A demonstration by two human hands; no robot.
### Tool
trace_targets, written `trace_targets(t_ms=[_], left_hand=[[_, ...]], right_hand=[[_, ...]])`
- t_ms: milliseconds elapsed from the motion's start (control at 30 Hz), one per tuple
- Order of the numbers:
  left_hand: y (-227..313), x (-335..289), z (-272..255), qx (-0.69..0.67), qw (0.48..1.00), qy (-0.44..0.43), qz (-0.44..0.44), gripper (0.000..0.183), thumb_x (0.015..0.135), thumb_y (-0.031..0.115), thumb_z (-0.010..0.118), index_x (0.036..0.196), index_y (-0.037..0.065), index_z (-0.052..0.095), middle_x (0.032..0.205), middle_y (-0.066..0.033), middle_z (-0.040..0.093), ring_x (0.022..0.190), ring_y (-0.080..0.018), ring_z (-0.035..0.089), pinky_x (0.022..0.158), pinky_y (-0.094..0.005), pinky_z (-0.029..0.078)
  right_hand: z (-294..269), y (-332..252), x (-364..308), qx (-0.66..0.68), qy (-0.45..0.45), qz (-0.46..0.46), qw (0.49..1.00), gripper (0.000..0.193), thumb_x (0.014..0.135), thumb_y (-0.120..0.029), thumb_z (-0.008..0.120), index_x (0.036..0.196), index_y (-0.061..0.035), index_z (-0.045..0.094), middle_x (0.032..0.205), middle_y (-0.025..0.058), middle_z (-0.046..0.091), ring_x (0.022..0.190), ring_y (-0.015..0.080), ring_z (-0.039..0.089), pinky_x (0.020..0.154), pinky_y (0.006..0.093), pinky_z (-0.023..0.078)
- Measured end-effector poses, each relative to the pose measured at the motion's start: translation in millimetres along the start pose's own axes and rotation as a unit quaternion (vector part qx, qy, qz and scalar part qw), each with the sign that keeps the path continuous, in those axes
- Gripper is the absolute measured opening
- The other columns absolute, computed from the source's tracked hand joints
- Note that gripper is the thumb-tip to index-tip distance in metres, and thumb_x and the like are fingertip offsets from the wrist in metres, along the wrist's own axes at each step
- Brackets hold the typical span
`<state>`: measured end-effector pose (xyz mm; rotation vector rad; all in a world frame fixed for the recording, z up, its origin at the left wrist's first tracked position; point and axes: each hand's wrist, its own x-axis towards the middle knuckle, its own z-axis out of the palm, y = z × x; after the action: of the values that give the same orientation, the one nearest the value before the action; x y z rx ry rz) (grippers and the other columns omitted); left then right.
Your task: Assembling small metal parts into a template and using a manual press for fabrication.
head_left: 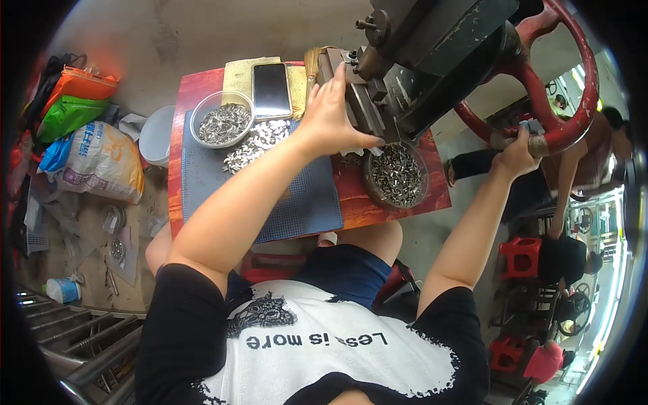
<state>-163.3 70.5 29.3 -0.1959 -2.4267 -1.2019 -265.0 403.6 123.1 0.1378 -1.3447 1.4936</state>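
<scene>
My left hand (pixel 331 120) is at the die block (pixel 368 115) of a dark hand press (pixel 442 57). Its fingers stretch upward along the block, with the thumb held well apart; nothing shows in them. On the right, my right hand (pixel 518 155) is wrapped round the lower rim of the press's worn red handwheel (pixel 588 77), beside a pale cloth wrapping (pixel 532 127). Below the die, a clear round tub (pixel 426 181) holds many small metal pieces. A pile of small silvery pieces (pixel 260 144) lies left of my left forearm, next to another clear tub (pixel 194 128) of metal pieces.
A phone (pixel 271 91) lies on a yellow cloth (pixel 236 73) at the table's back. A brush (pixel 311 66) stands beside the press. A blue mat (pixel 297 212) covers part of the red table (pixel 368 212). Bags (pixel 101 158) and a white bucket (pixel 156 138) stand left; people and red stools (pixel 520 256) are right.
</scene>
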Motion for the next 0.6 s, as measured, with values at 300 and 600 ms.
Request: trace_targets(t_ms=[300,600], left_hand=[[3,-4,3,0.002,1.0,0.026,-0.002,0.146,0.051,0.052,0.092,0.153,-0.011,0.008,0.141,-0.0277,0.043,0.139,-0.0386,0.036,0.121,-0.0501,0.013],[53,-23,19,0.039,0.978,0.019,0.206,0.139,0.052,0.045,0.092,0.154,-0.006,0.012,0.145,-0.0222,0.043,0.143,-0.0368,0.032,0.121,-0.0593,0.008]], right_hand=[[-1,24,-32,0.006,-0.003,0.004,1.0,0.034,0.081,-0.002,0.074,0.113,0.0038,0.061,0.106,0.0101,0.066,0.093,0.0213,0.067,0.081,0.0362,0.057],[-31,-52,-138,-0.021,-0.413,0.409,0.813,0.035,0.099,-0.03,0.063,0.113,0.0023,0.067,0.1,0.0062,0.07,0.088,0.0128,0.063,0.081,0.0276,0.049]])
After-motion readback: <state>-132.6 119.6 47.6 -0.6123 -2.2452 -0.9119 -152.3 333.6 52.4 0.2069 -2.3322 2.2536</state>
